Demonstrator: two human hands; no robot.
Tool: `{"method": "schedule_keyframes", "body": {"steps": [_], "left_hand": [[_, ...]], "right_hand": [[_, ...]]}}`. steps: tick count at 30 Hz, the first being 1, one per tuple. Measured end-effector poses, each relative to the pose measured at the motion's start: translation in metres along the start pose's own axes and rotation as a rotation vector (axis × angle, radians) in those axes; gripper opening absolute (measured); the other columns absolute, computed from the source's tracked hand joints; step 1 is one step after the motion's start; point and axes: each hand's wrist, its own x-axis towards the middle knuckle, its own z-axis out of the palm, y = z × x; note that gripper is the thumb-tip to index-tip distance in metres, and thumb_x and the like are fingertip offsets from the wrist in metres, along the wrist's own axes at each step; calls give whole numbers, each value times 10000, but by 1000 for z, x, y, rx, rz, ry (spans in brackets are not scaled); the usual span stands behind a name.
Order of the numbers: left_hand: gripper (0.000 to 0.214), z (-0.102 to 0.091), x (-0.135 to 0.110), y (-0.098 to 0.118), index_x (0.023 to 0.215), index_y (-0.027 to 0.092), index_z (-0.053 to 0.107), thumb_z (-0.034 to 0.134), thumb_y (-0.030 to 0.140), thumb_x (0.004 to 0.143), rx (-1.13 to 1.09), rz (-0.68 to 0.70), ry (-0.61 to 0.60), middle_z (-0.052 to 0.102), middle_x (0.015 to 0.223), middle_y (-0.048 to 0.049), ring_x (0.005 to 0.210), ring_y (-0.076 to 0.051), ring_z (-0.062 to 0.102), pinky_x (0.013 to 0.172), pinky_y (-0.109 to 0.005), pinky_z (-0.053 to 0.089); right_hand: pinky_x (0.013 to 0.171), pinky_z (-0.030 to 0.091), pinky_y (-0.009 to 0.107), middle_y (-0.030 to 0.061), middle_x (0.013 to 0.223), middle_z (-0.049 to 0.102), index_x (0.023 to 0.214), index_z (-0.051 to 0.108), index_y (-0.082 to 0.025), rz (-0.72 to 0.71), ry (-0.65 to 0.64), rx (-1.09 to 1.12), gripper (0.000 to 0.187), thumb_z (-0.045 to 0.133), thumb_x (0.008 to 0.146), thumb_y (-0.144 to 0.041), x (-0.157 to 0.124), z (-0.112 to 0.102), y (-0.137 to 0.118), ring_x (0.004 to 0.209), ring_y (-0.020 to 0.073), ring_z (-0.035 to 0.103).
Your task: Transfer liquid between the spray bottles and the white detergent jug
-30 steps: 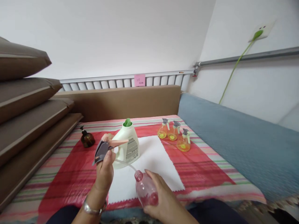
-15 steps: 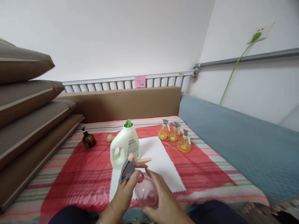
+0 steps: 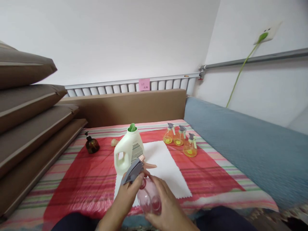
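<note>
A clear pink spray bottle (image 3: 146, 199) is tilted in front of me, low over the near edge of the white sheet (image 3: 166, 163). My right hand (image 3: 169, 205) wraps around its round body. At its neck, my left hand (image 3: 130, 194) grips the grey and peach spray head (image 3: 134, 170). Fingers partly hide the joint, so I cannot tell how tightly head and neck are joined. Just beyond stands a pale green jug (image 3: 128, 150) with a handle, a label and a green spout in its opening.
Three spray bottles (image 3: 178, 138) with yellow liquid stand at the right on red cloth (image 3: 207, 173). A brown pump bottle (image 3: 92, 146) and a small pale object (image 3: 114, 142) are at the left. Stacked brown cushions (image 3: 36, 128) line the left side; a blue padded edge (image 3: 235, 138) borders the right.
The spray head has turned slightly, its nozzle end shifting up and right. The pink bottle tilts a little more to the left. Both hands keep their hold.
</note>
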Motion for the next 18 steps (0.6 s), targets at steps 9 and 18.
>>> {"method": "schedule_keyframes", "body": {"steps": [9,18], "left_hand": [[276,9,-6,-6,997,200,655,640,335,757,-41,50,-66,664,1035,-77,1060,-253,557,966,-359,408],[306,-2,-22,-35,1070,243,618,639,323,776,-149,51,-12,544,1283,-81,1137,-266,525,1001,-378,379]], "right_hand": [[1033,374,431,130,1371,420,1351,266,-203,-66,107,108,849,576,568,-95,4,17,8,1252,276,429],[1011,409,476,131,1432,363,1433,23,-258,-82,71,-17,1050,636,602,-71,8,47,33,1270,330,413]]}}
